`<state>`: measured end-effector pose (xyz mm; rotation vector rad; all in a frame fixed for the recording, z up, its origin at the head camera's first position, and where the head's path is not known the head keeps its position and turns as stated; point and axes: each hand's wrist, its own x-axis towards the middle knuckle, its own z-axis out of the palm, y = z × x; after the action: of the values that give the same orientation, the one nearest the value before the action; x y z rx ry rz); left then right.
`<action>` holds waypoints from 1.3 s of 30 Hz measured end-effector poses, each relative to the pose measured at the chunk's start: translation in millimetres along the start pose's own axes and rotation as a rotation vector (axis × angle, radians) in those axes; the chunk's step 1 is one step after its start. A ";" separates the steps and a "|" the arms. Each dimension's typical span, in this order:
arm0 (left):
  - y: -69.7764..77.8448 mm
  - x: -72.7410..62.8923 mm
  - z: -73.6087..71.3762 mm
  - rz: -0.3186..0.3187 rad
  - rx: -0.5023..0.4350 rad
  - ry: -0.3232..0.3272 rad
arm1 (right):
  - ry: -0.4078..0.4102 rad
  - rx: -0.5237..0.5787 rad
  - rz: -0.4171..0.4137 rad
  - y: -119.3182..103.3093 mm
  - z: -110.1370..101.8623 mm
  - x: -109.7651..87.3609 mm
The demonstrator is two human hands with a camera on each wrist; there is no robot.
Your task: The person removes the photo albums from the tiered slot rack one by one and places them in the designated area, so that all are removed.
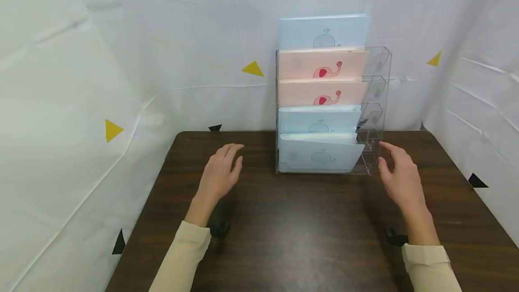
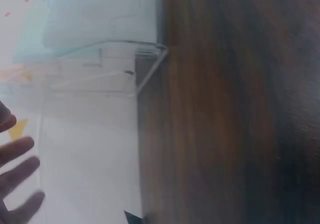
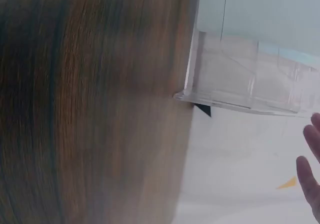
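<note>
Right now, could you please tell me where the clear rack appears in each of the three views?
Head: the clear rack stands right of centre, mostly in the upper half.
Left wrist: the clear rack is at upper left, partly cut off by the frame.
Right wrist: the clear rack is at upper right, also cut off.
Shared landmark: the dark wood tabletop.

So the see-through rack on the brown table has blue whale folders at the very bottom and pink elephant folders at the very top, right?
Not quite: the top folders are blue with a whale, not pink with an elephant, as the head view shows. The rest is right: the see-through rack is on the brown table, with blue whale folders at the bottom.
</note>
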<state>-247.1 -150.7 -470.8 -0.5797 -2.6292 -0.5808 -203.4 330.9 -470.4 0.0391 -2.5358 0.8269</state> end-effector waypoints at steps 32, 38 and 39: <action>84.7 126.4 21.4 0.229 0.076 -0.405 | -0.237 0.389 0.369 31.5 49.7 24.2; 85.0 128.2 24.5 0.222 0.087 -0.414 | -0.229 0.385 0.359 27.3 48.8 22.8; 84.7 128.1 26.2 0.226 0.085 -0.410 | -0.231 0.383 0.362 27.1 48.0 22.3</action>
<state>-322.5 -28.8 -409.6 -1.0474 -2.8853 -0.3034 -248.2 328.6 -509.4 -0.2188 -2.5929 1.5218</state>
